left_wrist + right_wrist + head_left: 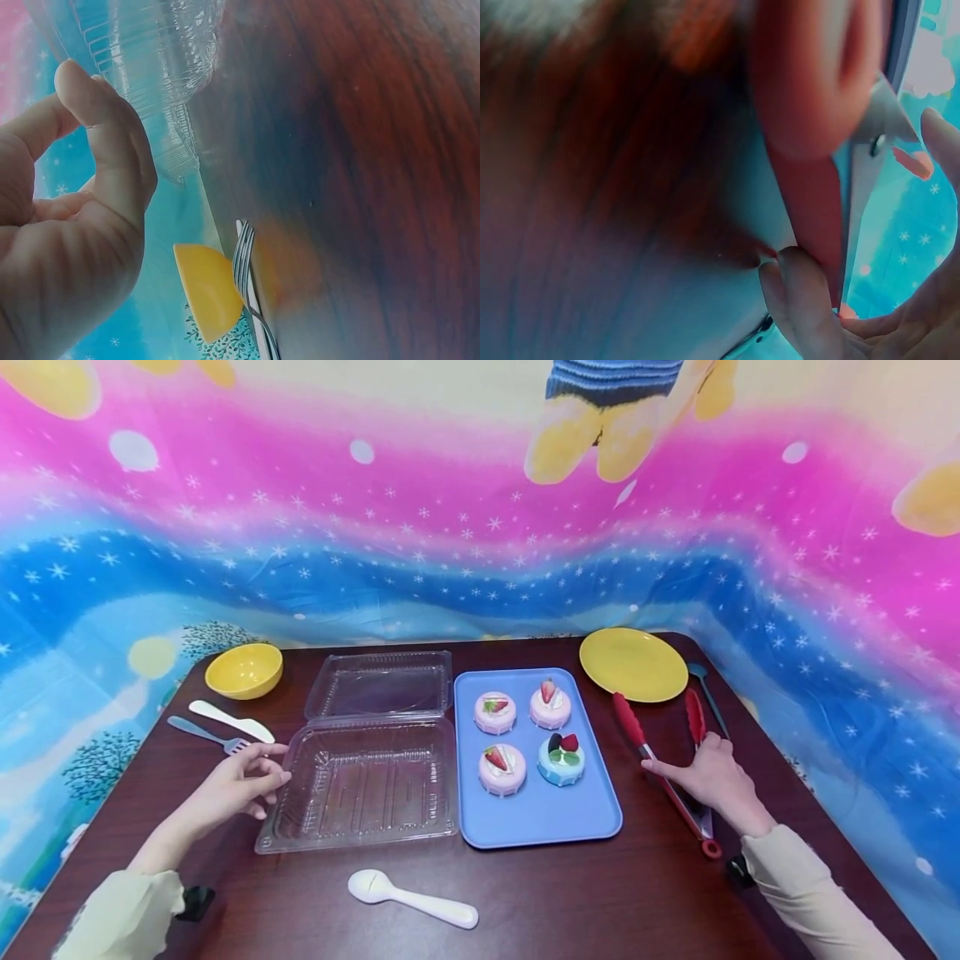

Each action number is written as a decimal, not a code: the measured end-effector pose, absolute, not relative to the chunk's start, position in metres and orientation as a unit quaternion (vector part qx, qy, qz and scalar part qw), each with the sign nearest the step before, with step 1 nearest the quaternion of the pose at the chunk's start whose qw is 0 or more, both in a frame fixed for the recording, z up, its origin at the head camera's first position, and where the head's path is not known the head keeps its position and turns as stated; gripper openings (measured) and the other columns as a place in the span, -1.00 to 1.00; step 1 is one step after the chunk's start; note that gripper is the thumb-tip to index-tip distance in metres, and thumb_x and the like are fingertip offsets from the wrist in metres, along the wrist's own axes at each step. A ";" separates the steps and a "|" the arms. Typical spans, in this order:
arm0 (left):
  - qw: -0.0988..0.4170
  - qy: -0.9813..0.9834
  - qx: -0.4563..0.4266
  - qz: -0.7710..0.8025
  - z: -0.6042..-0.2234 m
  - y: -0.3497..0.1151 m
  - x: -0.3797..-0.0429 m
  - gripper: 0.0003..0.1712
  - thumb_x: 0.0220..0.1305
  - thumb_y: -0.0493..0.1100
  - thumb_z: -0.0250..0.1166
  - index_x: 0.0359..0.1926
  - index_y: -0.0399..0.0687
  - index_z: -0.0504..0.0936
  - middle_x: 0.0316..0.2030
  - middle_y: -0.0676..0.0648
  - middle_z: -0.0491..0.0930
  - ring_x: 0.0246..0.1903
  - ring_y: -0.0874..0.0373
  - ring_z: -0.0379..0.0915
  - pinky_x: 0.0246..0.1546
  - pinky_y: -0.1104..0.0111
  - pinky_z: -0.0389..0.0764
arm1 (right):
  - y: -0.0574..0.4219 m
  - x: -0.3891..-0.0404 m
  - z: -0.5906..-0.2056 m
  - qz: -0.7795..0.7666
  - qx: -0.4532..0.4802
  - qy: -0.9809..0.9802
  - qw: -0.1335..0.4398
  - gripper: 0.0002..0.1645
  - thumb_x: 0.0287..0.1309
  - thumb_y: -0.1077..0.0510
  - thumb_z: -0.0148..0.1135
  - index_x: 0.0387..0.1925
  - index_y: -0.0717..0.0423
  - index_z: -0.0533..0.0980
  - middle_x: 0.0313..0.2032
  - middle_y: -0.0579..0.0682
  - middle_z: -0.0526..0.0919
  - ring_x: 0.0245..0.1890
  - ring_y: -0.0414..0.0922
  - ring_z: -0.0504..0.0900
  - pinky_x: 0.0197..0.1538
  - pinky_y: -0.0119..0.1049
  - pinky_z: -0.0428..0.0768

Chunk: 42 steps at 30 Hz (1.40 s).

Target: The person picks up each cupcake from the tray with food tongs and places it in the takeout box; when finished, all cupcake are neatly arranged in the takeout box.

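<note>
At the left edge of the clear plastic clamshell container (367,781), my left hand (243,781) has its bent thumb and forefinger on the rim. The left wrist view shows those fingertips close together against the container's edge (135,45). The container lies flat with its lid (390,685) folded back. My right hand (723,781) spans the red-tipped tongs (678,802), thumb on one arm and fingers around the other. In the right wrist view, curled fingers (806,285) meet the tongs' red-and-metal arm (810,202). The tongs lie spread on the table.
A blue tray (540,827) holds several toy cakes (502,770). Around it are a yellow plate (633,664), yellow bowl (243,672), white spoon (420,900), white knife (232,720), fork (206,733) and dark utensil (708,693). A patterned cloth (450,527) stands behind the table.
</note>
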<state>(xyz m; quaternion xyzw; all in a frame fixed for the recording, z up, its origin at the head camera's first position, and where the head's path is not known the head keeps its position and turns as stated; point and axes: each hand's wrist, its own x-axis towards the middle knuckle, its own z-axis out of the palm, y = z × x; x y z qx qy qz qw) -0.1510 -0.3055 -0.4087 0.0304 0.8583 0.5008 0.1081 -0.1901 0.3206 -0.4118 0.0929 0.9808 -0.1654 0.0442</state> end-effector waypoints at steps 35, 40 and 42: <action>0.112 0.854 0.028 0.507 -0.409 -0.306 -0.150 -0.31 0.22 -0.13 0.20 0.24 -0.35 0.11 -0.40 -0.14 0.45 -0.60 0.15 0.41 -0.61 0.26 0.58 | 0.322 -0.190 -0.423 -0.253 0.105 0.962 -0.015 0.51 -0.42 -0.50 0.31 0.26 0.48 -0.10 0.06 0.47 0.18 -0.01 0.29 0.26 -0.04 0.19 0.42; 0.114 0.854 0.025 0.507 -0.409 -0.306 -0.151 -0.29 0.22 -0.11 0.20 0.24 -0.35 0.10 -0.41 -0.14 0.46 -0.59 0.14 0.42 -0.61 0.25 0.59 | 0.324 -0.189 -0.423 -0.278 0.095 0.956 -0.010 0.48 -0.39 -0.43 0.36 0.26 0.48 -0.12 0.09 0.48 0.16 0.03 0.30 0.22 0.01 0.19 0.38; 0.114 0.855 0.024 0.506 -0.409 -0.306 -0.151 -0.29 0.22 -0.11 0.20 0.24 -0.35 0.10 -0.41 -0.14 0.46 -0.59 0.14 0.42 -0.61 0.25 0.59 | 0.325 -0.188 -0.423 -0.290 0.096 0.952 0.000 0.47 -0.38 -0.41 0.37 0.26 0.48 -0.13 0.09 0.48 0.15 0.03 0.29 0.21 0.02 0.19 0.38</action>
